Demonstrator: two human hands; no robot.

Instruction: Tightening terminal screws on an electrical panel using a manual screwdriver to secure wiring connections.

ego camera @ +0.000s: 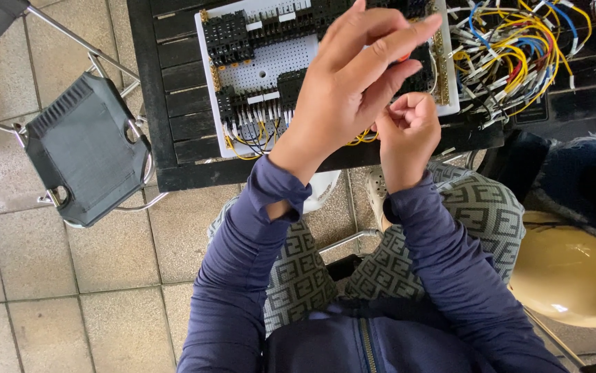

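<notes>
Right over the white perforated board point(291, 59), both hands work close together. That board lies on a dark slatted table point(173, 103) and carries black terminal blocks point(229, 34) along its upper edge and a second row lower down, with yellow and dark wires looping out below them at its near edge. The left hand point(343, 83) hovers above the board's middle, fingers stretched out and pressed together toward the board's far right corner; a small orange-red thing point(404, 57) shows between its fingertips, apparently pinched there, though most of it is hidden. The right hand point(408, 131) sits just beside the left one, at the board's near right edge, its fingers curled into a loose fist; whether it grips anything I cannot tell. Beyond the board's right side lies a tangled heap of wires point(512, 55), yellow, blue, red and white. To the left of the board, off the table, stands a grey folding chair point(83, 148) on the tiled floor point(70, 276). A yellow hard hat point(574, 276) rests well to the board's near right.
</notes>
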